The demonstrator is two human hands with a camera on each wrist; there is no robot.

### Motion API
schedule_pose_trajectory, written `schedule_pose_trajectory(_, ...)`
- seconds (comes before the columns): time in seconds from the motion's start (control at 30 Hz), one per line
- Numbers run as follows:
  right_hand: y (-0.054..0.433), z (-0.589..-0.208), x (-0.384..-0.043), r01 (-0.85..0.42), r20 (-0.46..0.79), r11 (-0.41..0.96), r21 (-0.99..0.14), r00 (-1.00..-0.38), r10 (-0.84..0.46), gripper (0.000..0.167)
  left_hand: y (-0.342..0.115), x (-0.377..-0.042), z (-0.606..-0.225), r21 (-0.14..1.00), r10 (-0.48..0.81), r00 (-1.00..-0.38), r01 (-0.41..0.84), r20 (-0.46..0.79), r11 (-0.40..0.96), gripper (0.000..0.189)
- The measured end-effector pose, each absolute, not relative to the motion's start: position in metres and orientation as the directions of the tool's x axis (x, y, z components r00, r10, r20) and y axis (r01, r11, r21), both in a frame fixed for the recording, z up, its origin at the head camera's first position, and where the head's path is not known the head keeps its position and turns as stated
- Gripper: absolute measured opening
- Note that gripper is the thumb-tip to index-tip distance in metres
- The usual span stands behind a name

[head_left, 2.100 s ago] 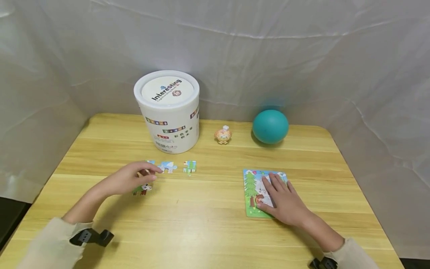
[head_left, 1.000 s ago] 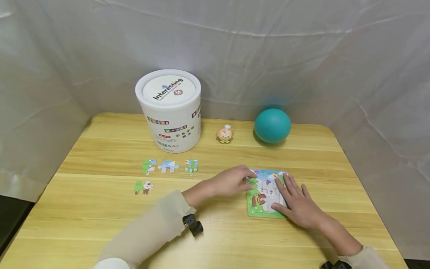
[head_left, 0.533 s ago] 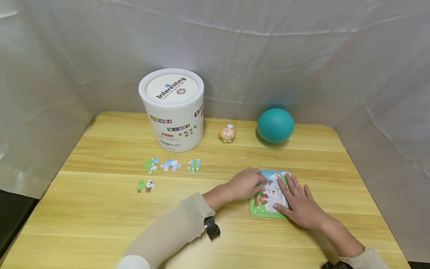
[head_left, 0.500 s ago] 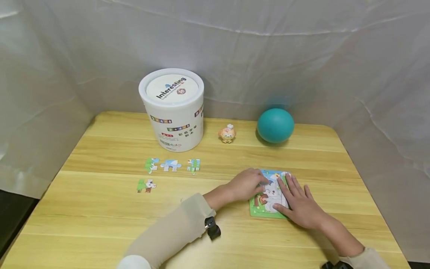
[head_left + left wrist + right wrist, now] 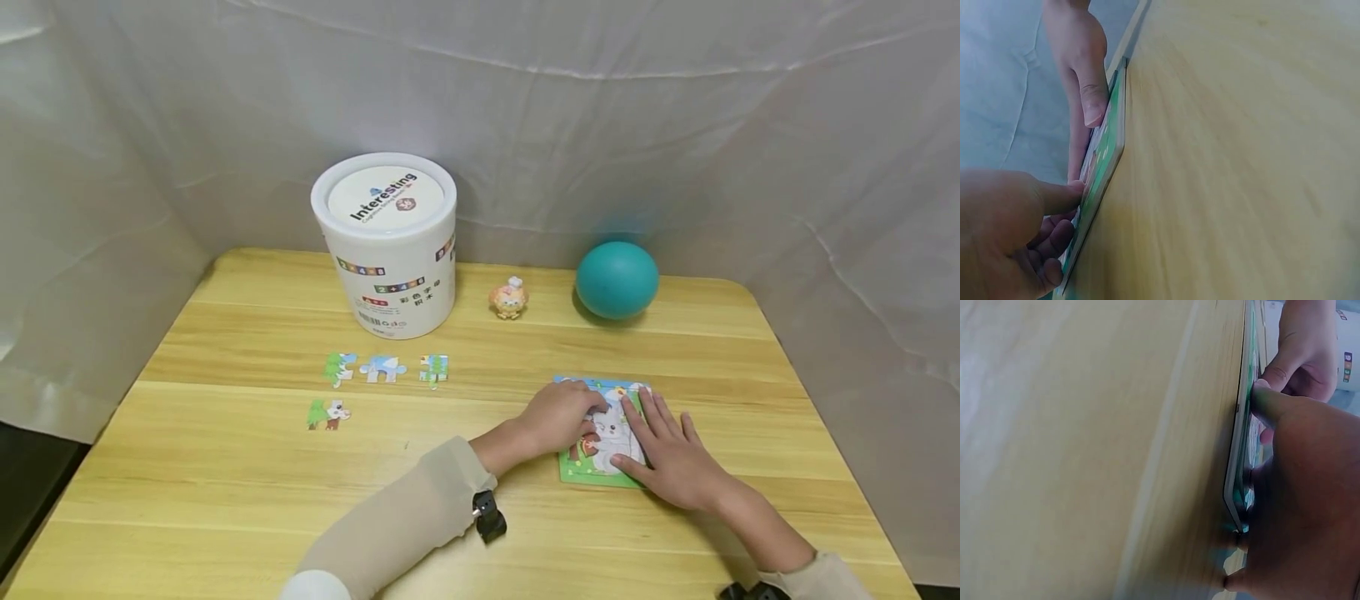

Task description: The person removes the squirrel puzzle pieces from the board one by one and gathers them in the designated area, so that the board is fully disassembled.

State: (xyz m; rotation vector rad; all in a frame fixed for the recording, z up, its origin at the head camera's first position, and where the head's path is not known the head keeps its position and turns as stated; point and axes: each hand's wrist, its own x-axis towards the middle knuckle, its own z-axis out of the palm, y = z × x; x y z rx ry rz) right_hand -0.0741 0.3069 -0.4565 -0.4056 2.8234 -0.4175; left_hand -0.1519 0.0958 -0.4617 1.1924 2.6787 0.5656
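Observation:
A small square jigsaw puzzle (image 5: 600, 478) with a green border and a grey cartoon animal lies on the right half of the table. My left hand (image 5: 557, 421) reaches over its left side, thumb and bent fingertips on the picture. In the left wrist view the left thumb (image 5: 1063, 199) touches the puzzle face while the other fingers curl beneath it; whether they pinch a piece I cannot tell. My right hand (image 5: 678, 462) rests on the puzzle's right side with fingers extended. The right wrist view shows the puzzle's edge (image 5: 1234, 450) beside the right hand (image 5: 1310, 487).
Loose jigsaw pieces lie to the left: a green-and-blue one (image 5: 340, 368), a blue one (image 5: 383, 368), a tree one (image 5: 434, 368) and a green-and-white one (image 5: 327, 414). Behind stand a white bucket (image 5: 390, 267), a small figurine (image 5: 509, 300) and a teal ball (image 5: 617, 281).
My left hand has come from the loose pieces across to the puzzle, then shifted slightly right over it. The right hand moved a little rightward and stays on the puzzle. The loose pieces keep their arrangement.

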Motion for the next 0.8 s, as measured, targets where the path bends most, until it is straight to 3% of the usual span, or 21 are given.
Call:
schedule_pose_trajectory(0.3, 0.3064, -0.4550, -0.0736, -0.232, -0.213, 0.919, -0.320, -0.927, -0.308, 0.090, 0.1004, -0.1543, -0.4622, 0.404, 0.724, -0.690, 0.658, -0.015, 0.636, 0.045)
schedule_pose_trajectory(0.8, 0.3077, -0.4572, -0.0740, -0.232, -0.213, 0.916, -0.327, -0.926, -0.311, 0.090, 0.0985, -0.1566, -0.4624, 0.465, 0.731, -0.682, 0.647, -0.003, 0.605, 0.041)
